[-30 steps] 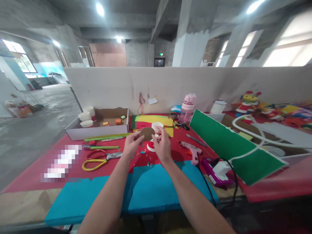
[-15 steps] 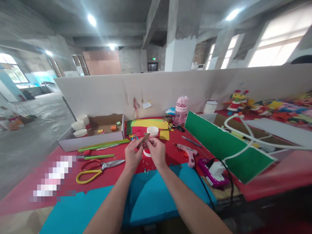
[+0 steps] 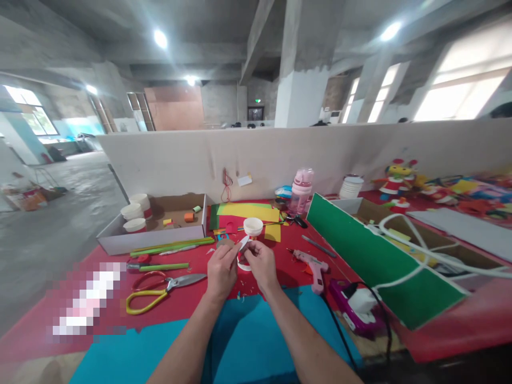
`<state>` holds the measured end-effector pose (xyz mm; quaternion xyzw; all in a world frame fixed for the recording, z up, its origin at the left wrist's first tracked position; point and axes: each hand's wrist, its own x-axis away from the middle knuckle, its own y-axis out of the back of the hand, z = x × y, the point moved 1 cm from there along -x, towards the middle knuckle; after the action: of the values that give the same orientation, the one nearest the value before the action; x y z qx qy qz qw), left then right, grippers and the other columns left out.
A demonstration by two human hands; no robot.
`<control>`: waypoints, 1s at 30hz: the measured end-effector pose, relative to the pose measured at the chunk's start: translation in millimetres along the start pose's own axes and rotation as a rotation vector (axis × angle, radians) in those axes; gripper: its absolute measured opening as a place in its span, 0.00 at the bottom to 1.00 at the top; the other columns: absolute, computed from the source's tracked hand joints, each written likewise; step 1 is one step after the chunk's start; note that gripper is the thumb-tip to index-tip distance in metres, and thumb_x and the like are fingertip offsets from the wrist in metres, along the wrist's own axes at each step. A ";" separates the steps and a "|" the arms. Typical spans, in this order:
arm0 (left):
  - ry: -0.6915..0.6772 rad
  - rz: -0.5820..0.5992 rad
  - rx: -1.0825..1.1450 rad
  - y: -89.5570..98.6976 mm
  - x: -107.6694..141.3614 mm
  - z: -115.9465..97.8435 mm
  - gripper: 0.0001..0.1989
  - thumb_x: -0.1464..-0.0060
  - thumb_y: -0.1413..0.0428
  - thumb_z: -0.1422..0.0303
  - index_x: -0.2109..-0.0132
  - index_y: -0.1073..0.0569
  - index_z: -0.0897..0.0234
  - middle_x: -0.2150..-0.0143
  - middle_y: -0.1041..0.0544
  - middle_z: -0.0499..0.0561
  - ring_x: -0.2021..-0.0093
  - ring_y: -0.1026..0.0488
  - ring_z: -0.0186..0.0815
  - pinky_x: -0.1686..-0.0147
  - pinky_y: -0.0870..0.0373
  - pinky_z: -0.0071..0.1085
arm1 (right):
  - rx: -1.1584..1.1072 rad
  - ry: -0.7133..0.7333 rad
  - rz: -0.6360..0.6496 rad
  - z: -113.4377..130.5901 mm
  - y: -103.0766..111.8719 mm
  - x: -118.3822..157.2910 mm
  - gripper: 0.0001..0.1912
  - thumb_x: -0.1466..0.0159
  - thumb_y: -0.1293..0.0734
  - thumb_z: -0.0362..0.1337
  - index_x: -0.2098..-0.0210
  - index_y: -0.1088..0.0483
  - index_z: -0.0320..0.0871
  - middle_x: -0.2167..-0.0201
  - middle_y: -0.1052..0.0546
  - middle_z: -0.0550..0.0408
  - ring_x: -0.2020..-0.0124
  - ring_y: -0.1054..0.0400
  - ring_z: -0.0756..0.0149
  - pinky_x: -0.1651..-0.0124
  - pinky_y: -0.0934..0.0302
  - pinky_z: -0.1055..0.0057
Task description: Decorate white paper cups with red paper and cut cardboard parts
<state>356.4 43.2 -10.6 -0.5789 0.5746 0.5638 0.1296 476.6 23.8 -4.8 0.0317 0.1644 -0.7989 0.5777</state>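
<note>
My left hand [image 3: 222, 271] is closed, thumb and fingers pinching a thin white piece [image 3: 243, 244] that looks like paper or backing. The fingers of my right hand [image 3: 260, 266] pinch the same piece from the other side, so the hands nearly meet. Just behind them a white cup [image 3: 253, 228] stands on the table; red-and-white parts below it are partly covered by my fingers. A greyish-brown disc [image 3: 224, 244] shows just beyond my left knuckles; whether it touches the hand I cannot tell. Small scraps lie around the hands on the red tabletop.
Scissors [image 3: 168, 288] and green sticks [image 3: 172, 248] lie at left, before a box [image 3: 150, 237] with paper cups. To the right are a pink glue gun [image 3: 314, 266], a purple power strip [image 3: 354, 312] and a green-sided box [image 3: 380, 261]. A pink bottle [image 3: 302, 192] stands behind.
The brown disc that was upright between my fingers is now beyond my left hand. A white piece is now pinched between both hands. The view has tilted slightly up.
</note>
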 end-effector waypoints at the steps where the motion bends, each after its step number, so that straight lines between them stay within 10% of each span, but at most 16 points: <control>1: -0.006 -0.005 -0.031 0.0 0.3 -0.1 0.17 0.40 0.52 0.73 0.47 0.27 0.61 0.65 0.26 0.55 0.63 0.29 0.36 0.62 0.31 0.31 | 0.003 0.003 0.004 0.8 0.0 0.2 0.03 0.47 0.34 0.35 0.74 0.30 0.42 0.78 0.26 0.59 0.79 0.31 0.69 0.74 0.34 0.74; 10: 0.070 -0.037 0.126 3.8 -3.3 -0.9 0.14 0.41 0.51 0.72 0.52 0.25 0.61 0.64 0.24 0.55 0.63 0.28 0.35 0.61 0.29 0.30 | 0.000 0.040 0.040 -3.3 0.3 -1.5 0.06 0.44 0.33 0.38 0.71 0.31 0.41 0.79 0.27 0.59 0.78 0.31 0.68 0.73 0.35 0.74; 20: 0.768 -0.193 0.803 13.4 -20.6 19.4 0.09 0.54 0.41 0.66 0.66 0.25 0.68 0.78 0.30 0.45 0.78 0.36 0.27 0.77 0.39 0.23 | 0.008 0.077 0.188 -3.0 -9.0 7.5 0.08 0.40 0.34 0.41 0.68 0.31 0.42 0.80 0.28 0.58 0.78 0.32 0.70 0.73 0.37 0.74; 30: 0.923 -0.272 1.292 16.0 -19.9 56.7 0.13 0.62 0.35 0.68 0.67 0.28 0.67 0.74 0.29 0.44 0.79 0.36 0.23 0.79 0.38 0.20 | 0.062 -0.021 0.505 -14.5 -29.7 34.2 0.12 0.39 0.37 0.41 0.64 0.26 0.41 0.71 0.24 0.54 0.74 0.27 0.69 0.69 0.31 0.70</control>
<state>320.7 93.9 -5.4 -0.6291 0.7072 -0.1966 0.2559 435.5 5.2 -19.9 0.0810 0.1208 -0.6343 0.7593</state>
